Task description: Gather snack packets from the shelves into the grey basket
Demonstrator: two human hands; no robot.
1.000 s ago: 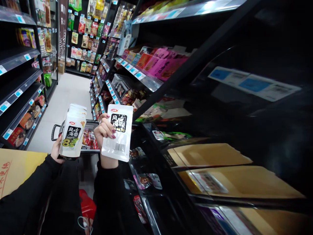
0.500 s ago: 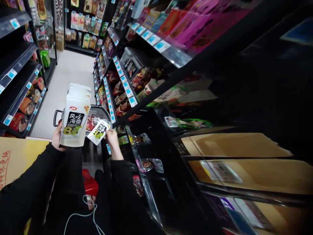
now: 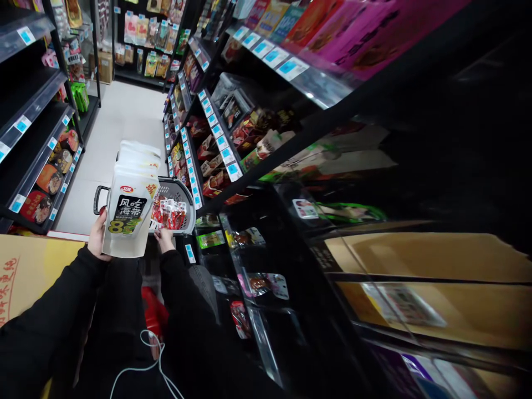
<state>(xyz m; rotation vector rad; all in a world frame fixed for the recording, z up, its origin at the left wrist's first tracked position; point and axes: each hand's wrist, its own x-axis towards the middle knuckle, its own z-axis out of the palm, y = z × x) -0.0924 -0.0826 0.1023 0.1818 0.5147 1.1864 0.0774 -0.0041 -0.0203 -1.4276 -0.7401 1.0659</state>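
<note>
My left hand [image 3: 98, 239] grips a stack of white snack packets [image 3: 129, 208] with black and green print, held upright in front of me. My right hand [image 3: 165, 240] sits at the stack's lower right corner with curled fingers that pinch its edge; the fingertips are partly hidden behind the packets. Just beyond the stack stands a grey shopping basket [image 3: 184, 192] with a black handle, holding red snack packs [image 3: 171, 214].
Black store shelves with blue price tags line both sides of the aisle. The right shelves [image 3: 233, 166] hold snack packs and brown cartons [image 3: 415, 260]. An open cardboard box [image 3: 25, 271] is at the lower left. A red stool [image 3: 154, 317] and a white cable [image 3: 145, 367] lie below me.
My right hand brought its single white packet down from chest height to the stack in my left hand. The single packet is no longer seen apart. The view tilted downward.
</note>
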